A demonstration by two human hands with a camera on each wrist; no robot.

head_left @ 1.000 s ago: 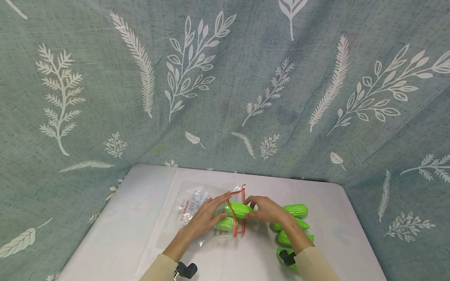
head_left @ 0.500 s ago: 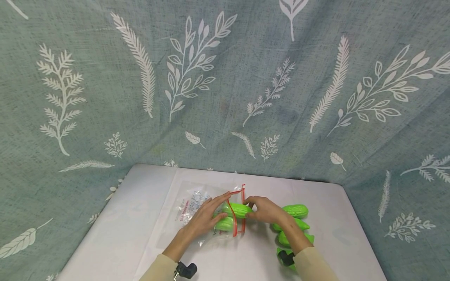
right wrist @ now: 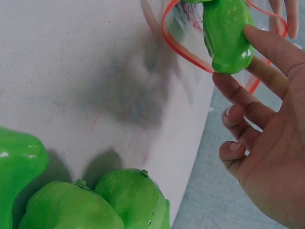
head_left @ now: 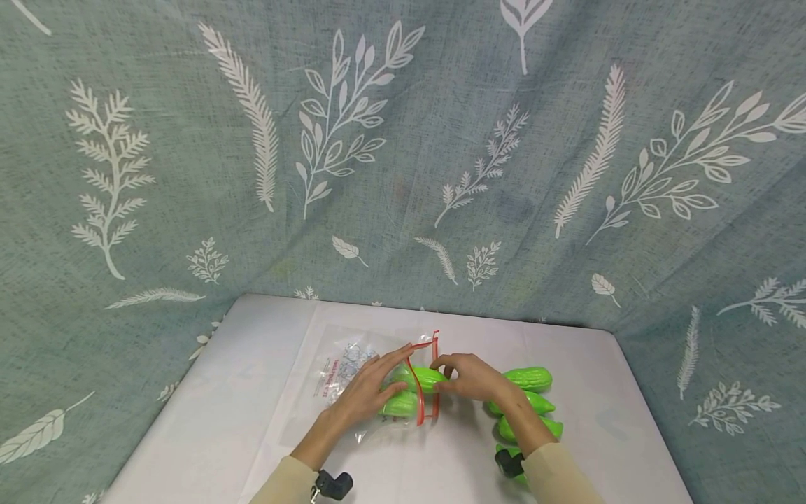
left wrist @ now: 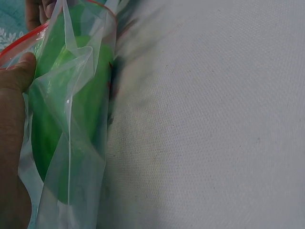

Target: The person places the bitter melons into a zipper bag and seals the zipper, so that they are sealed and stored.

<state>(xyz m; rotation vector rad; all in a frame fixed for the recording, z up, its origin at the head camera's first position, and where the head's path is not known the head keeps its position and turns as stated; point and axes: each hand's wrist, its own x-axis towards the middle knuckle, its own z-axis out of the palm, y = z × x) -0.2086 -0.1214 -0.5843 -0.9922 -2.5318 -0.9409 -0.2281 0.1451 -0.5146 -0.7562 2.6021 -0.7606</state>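
A clear plastic zip bag with a red-edged mouth lies on the table, its mouth facing right. One green bitter melon is inside it. My left hand holds the bag from above near the mouth, its thumb against the plastic beside the red edge. With its thumb and fingertips, my right hand pinches the end of a second bitter melon, which lies mostly through the red-edged mouth. The right hand's other fingers curl loosely below it.
Several more bitter melons lie in a column at the right, partly under my right forearm. The white table meets a patterned green-grey cloth at the back and sides. A black camera is strapped at each wrist.
My right hand has moved slightly left, pushing the second bitter melon further into the bag. The melon inside has shifted a little left too. My left hand stays in place.
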